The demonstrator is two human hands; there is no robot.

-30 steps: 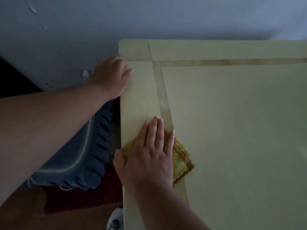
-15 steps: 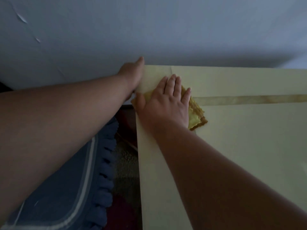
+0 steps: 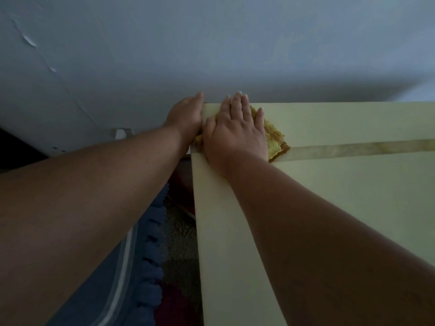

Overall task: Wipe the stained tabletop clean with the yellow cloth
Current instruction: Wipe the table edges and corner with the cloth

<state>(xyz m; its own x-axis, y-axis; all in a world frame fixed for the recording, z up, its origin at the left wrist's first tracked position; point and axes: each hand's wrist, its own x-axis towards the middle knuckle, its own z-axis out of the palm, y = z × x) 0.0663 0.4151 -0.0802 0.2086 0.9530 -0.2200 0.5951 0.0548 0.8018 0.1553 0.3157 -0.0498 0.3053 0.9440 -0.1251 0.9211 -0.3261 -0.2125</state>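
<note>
Both hands are at the far left corner of the tabletop, next to the wall. The right hand lies flat on the yellow cloth with its fingers straight and close together, the fingertips reaching the back edge; I judge the flat palm is there to spread pressure over the whole folded pad so it rubs the surface evenly. The left hand rests against the side edge of the table at the corner, fingers fairly straight, seemingly bracing the table while the other arm leans in; whether it curls under the edge cannot be told

The cloth is folded into several layers, its wavy, scalloped edges sticking out to the right of the palm and a small bit showing on the left by the thumb. It looks dull yellow with a browner rim. The tabletop is pale cream, with a darker, blotchy band running rightward from under the cloth; whether that is stain or inlay is unclear in the dim light
</note>
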